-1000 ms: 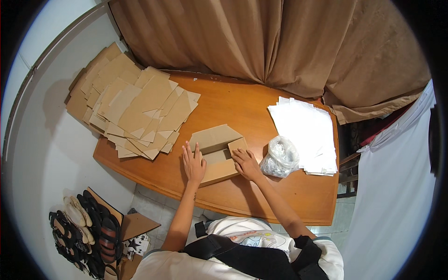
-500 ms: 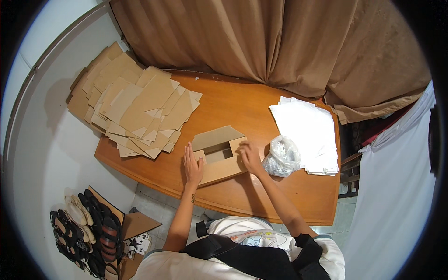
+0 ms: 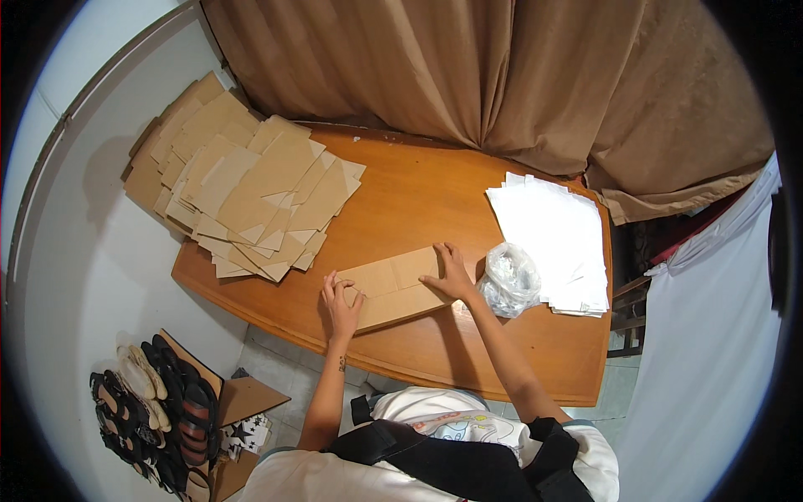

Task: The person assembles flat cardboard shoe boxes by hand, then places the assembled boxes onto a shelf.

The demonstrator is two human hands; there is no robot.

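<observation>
A small brown cardboard box [image 3: 395, 291] lies near the front edge of the wooden table, its top flaps folded down flat. My left hand [image 3: 342, 309] grips its left end with bent fingers on the top and corner. At the opposite end, my right hand [image 3: 452, 276] holds the box, thumb on the top and fingers over the far corner. The inside of the box is hidden. Just right of my right hand stands a clear plastic bag [image 3: 512, 284] with shiny contents I cannot make out.
Flat cardboard pieces [image 3: 251, 184] are heaped at the table's [image 3: 410, 192] left end. White paper sheets [image 3: 560, 238] are stacked on the right. A brown curtain [image 3: 401, 67] hangs behind. Sandals and shoes [image 3: 159, 410] sit on a rack at lower left.
The box's raised far flap has come down and its opening is covered. Both hands now grip its ends; my left fingers have bent from lying straight.
</observation>
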